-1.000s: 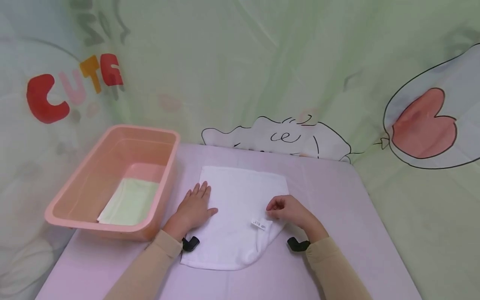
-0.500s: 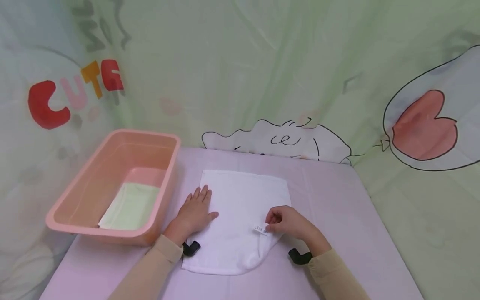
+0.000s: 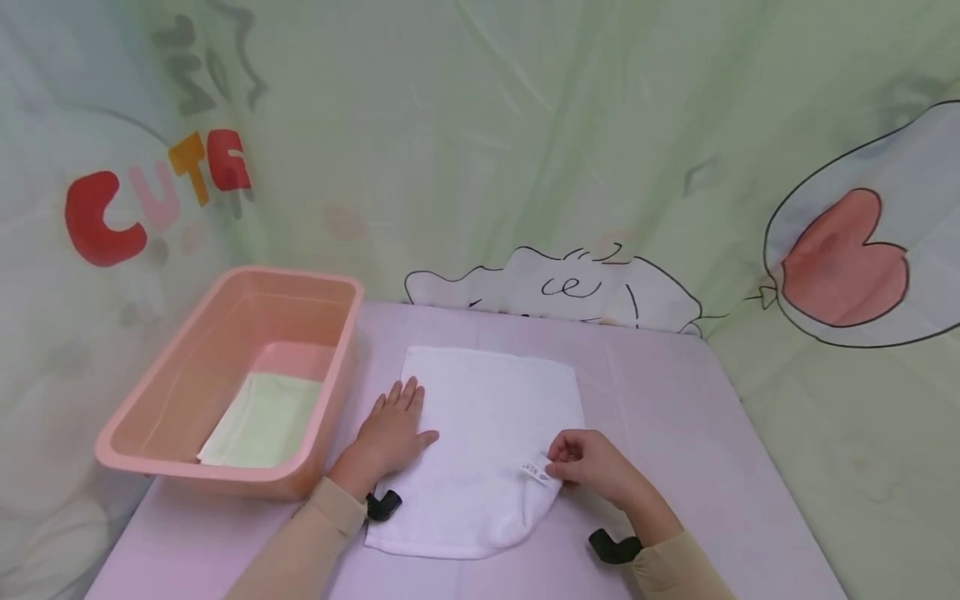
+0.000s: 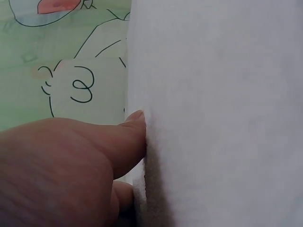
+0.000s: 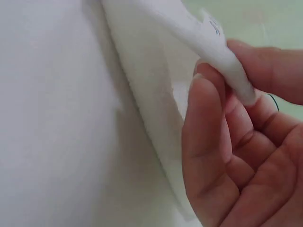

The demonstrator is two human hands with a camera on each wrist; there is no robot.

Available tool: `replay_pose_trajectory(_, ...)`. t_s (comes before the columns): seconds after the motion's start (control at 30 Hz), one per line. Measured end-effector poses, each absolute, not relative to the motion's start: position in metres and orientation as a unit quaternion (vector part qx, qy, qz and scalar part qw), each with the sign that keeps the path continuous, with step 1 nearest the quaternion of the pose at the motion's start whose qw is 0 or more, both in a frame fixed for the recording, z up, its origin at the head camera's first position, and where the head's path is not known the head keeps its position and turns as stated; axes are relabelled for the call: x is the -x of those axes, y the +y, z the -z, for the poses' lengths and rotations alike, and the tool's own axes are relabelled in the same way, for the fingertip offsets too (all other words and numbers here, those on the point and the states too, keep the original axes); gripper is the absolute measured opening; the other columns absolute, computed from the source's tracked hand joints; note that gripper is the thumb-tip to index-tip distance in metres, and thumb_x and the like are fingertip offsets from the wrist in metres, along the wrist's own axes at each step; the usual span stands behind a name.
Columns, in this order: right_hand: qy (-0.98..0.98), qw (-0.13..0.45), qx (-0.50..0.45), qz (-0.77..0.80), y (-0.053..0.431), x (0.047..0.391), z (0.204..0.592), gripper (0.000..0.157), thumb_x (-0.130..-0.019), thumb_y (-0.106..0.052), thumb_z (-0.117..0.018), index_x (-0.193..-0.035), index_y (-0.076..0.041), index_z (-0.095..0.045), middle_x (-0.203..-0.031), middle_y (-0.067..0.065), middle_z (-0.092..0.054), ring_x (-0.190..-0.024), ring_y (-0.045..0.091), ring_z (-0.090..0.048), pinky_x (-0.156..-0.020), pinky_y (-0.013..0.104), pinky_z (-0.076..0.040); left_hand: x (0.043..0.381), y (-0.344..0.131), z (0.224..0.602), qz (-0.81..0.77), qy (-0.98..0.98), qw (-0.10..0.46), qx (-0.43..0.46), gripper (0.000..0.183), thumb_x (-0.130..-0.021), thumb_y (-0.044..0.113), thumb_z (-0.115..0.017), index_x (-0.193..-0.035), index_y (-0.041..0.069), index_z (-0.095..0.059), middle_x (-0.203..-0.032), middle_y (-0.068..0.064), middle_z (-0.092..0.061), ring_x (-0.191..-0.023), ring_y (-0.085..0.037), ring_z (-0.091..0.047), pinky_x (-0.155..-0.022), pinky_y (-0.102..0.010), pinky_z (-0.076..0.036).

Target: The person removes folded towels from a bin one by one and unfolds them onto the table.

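A white towel lies spread on the table, its near right corner lifted and folded inward. My right hand pinches that corner between thumb and fingers, beside a small white printed label. In the right wrist view the pinched towel edge shows between thumb and fingertips. My left hand rests flat on the towel's left side, fingers spread and pointing away. The left wrist view shows the left thumb against the towel surface.
To the left stands a pink plastic basin with a folded pale green cloth inside. The table has a pale pink cover. Printed curtains hang behind and at both sides.
My right hand has moved nearer and to the right, drawing the towel's corner and label along with it. The left hand stays in place on the towel.
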State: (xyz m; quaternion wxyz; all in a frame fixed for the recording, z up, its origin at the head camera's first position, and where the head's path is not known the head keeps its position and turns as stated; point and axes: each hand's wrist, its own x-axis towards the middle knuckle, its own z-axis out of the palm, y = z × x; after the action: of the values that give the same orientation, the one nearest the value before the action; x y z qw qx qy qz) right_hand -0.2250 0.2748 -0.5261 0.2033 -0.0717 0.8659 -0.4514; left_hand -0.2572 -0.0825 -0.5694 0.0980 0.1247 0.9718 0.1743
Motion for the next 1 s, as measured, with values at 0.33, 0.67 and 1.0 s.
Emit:
replay_pose_trajectory(0.33,0.848,0.186,-0.032,0.496,0.291,0.182,0.529,0.024,-0.092,-0.005,-0.079,-0.109,0.006,-0.066,-0.084,0.005,-0.064,-0.070,0.018,-0.064,-0.062,0.029,-0.062,0.254,-0.082,0.570,-0.179,0.972,0.096,-0.122,0.091,-0.107,0.057,-0.058,-0.171,0.003,-0.022,-0.182,-0.016,-0.011,-0.170,-0.040,-0.009,-0.136,-0.059,-0.015)
replay_pose_trajectory(0.67,0.846,0.175,-0.111,0.491,0.305,0.149,0.535,0.020,-0.090,-0.003,-0.079,-0.101,0.003,-0.063,-0.077,0.002,-0.064,-0.063,0.017,-0.067,-0.060,0.029,-0.061,0.253,-0.082,0.568,-0.187,0.970,0.085,-0.129,0.090,-0.107,0.054,-0.061,-0.170,0.001,-0.025,-0.182,-0.018,-0.013,-0.169,-0.042,-0.011,-0.136,-0.061,-0.017)
replay_pose_trajectory(1.0,0.855,0.216,-0.119,0.456,0.311,0.121,0.541,0.017,-0.092,-0.006,-0.077,-0.094,-0.001,-0.060,-0.076,0.005,-0.061,-0.062,0.017,-0.069,-0.061,0.029,-0.061,0.254,-0.082,0.569,-0.189,0.970,0.085,-0.130,0.089,-0.107,0.053,-0.061,-0.170,0.001,-0.026,-0.181,-0.018,-0.014,-0.169,-0.042,-0.012,-0.135,-0.061,-0.018)
